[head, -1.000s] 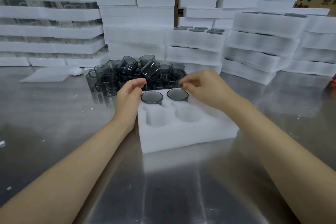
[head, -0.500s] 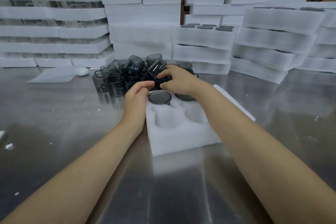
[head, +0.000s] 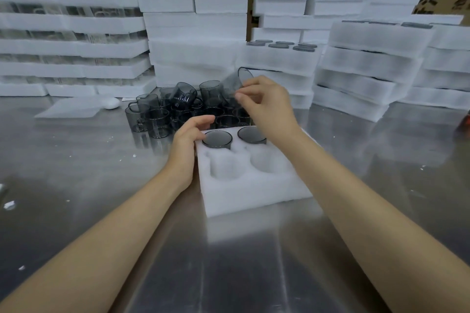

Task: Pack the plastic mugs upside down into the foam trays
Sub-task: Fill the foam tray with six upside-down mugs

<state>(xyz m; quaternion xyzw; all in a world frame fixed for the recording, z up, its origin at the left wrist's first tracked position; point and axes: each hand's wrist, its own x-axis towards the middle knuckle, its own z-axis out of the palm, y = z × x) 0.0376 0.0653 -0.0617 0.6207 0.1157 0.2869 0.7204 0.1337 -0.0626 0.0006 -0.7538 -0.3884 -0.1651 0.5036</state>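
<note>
A white foam tray (head: 254, 190) lies on the steel table in front of me. Two smoky grey mugs sit upside down in its far pockets, one on the left (head: 217, 138) and one on the right (head: 250, 134). Its two near pockets are empty. My right hand (head: 267, 107) holds a grey mug (head: 235, 81) tilted in the air above the pile of loose grey mugs (head: 173, 112) behind the tray. My left hand (head: 189, 140) rests against the tray's left far corner, fingers loosely curled beside the left mug.
Stacks of white foam trays (head: 368, 63) wall the back and right of the table; some show mug bases on top (head: 282, 45). A flat foam sheet (head: 73, 108) with a white lump lies at the left. Small foam crumbs dot the steel surface.
My right hand reached into the mug pile, took one mug and lifted it up and right. My left hand stayed at the tray's corner.
</note>
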